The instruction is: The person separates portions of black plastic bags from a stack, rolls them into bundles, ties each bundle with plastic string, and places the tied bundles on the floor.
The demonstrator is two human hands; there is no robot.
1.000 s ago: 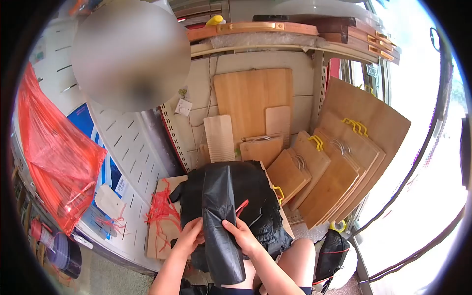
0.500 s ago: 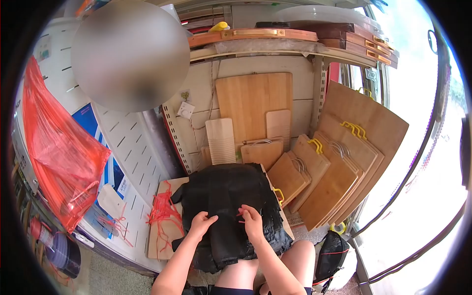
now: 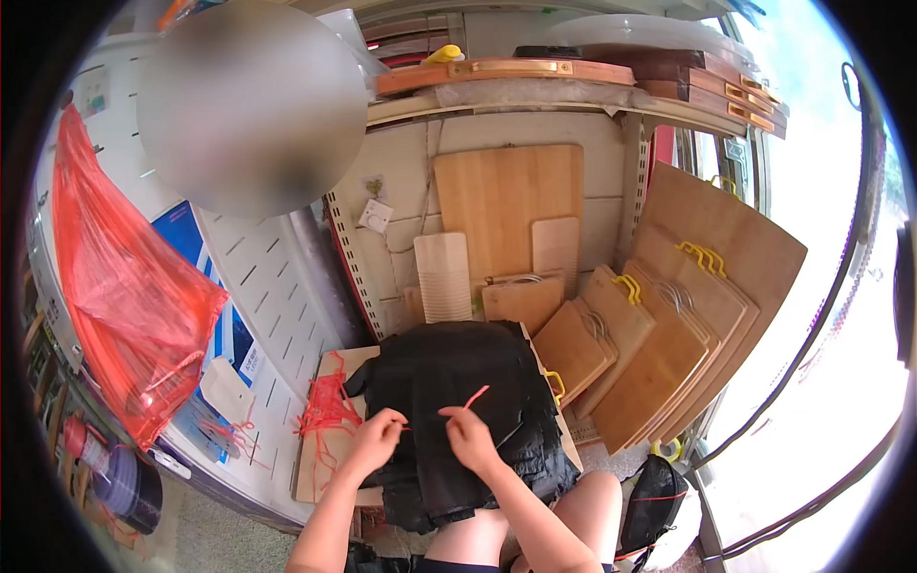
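A stack of black plastic bags (image 3: 458, 372) lies on a board in front of my knees, one folded strip running down its middle. My right hand (image 3: 468, 439) is closed over the stack, pinching a short red string (image 3: 477, 395) whose end sticks up past the fingers. To its left, my left hand (image 3: 380, 437) is closed with thumb and finger together, and a bit of red string shows at its fingertips. Whether both bits belong to one string is hidden. A tangle of red strings (image 3: 328, 406) rests on the board's left side.
Wooden cutting boards (image 3: 659, 372) with handles lean at the right. More boards (image 3: 511, 205) stand against the back wall below a shelf (image 3: 516, 110). A red plastic bag (image 3: 134, 296) hangs at the left, by a white slotted panel (image 3: 267, 277). A black bag (image 3: 654, 506) sits at lower right.
The view has shifted slightly left. My right hand has moved left and lower over the stack, with more string showing above it. My left hand's fingers have drawn together.
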